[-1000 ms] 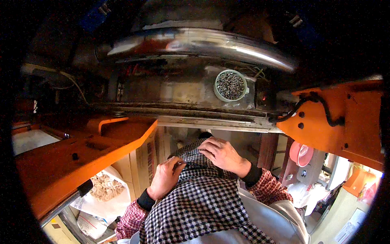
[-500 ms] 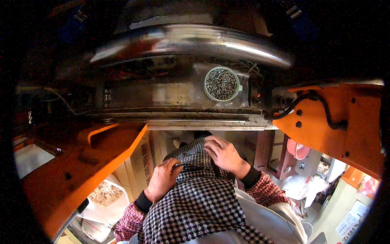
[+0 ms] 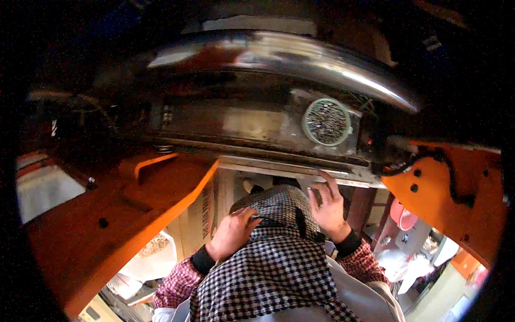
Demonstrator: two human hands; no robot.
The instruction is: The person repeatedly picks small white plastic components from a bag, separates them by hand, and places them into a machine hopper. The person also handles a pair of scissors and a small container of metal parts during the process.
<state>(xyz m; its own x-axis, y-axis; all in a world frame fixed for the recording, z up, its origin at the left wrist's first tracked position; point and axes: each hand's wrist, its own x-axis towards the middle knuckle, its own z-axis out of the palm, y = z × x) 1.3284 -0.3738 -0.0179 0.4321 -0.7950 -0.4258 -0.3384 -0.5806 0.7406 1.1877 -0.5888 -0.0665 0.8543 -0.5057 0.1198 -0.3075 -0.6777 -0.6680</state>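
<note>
My left hand [image 3: 234, 232] rests over my lap with its fingers curled together. Whatever it may hold is hidden; a dark patch lies by its fingertips. Under it spreads a black-and-white checked apron [image 3: 268, 268]. My right hand [image 3: 328, 210] is raised off the apron, fingers apart and nothing seen in them, near the metal front edge [image 3: 300, 173] of the machine bed. Beyond that edge stands a pale green round tub [image 3: 351, 130] full of small metal pieces [image 3: 327, 122], too small to name exactly.
Orange machine plates flank me, one at the left [image 3: 161, 206] and one at the right [image 3: 445, 188]. A shiny metal cylinder [image 3: 268, 51] crosses the far side. Low at the left sits a white container [image 3: 137, 268] with pale pieces; a pink basin [image 3: 402, 214] is at the right.
My right hand has lifted from the apron and moved right, its fingers spreading. The left hand keeps curled over the apron. The whole view has turned and shifted.
</note>
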